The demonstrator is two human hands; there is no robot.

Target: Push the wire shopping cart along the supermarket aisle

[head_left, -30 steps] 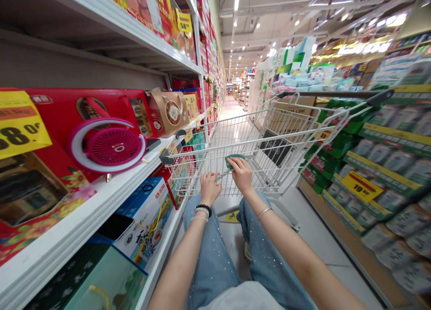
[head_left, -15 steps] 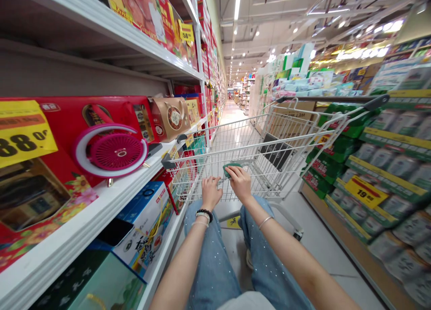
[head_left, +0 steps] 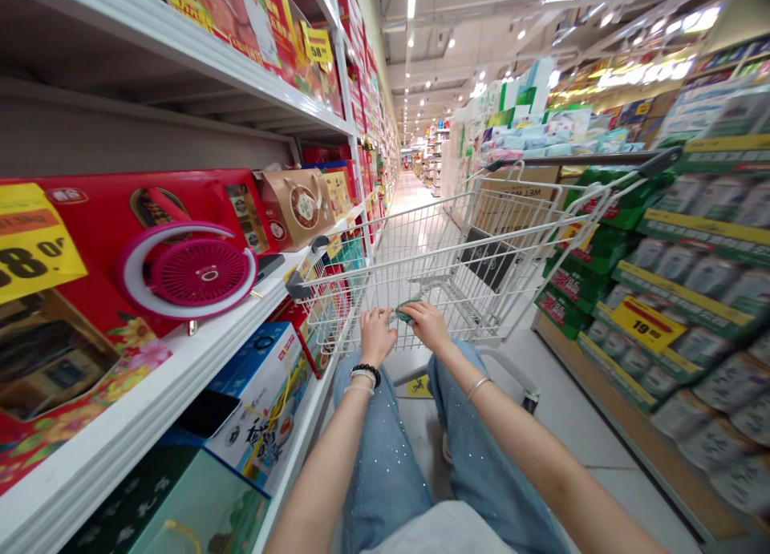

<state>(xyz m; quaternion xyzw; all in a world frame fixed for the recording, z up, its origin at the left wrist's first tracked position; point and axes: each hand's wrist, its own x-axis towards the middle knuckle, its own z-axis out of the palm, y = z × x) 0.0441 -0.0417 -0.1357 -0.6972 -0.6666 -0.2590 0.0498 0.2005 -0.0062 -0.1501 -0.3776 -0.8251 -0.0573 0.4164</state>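
In front of my knees stands a white wire shopping cart. My right hand is closed on a small green cloth, pressed against the wires of the cart's near side. Just left of it, my left hand has its fingers curled at the same wires and seems to grip them; the fingertips are partly hidden. The cloth's left end lies close to my left thumb and index finger. Part of the cloth is covered by my right fingers.
On the left shelf stand a pink fan and red gift boxes. A phone lies on a blue and white box below. Stacked cans line the right side. A long aisle runs ahead.
My right hand and the green cloth have shifted slightly left and down, closer to my left hand. The cloth is now more bunched under my fingers. The camera view has moved slightly.
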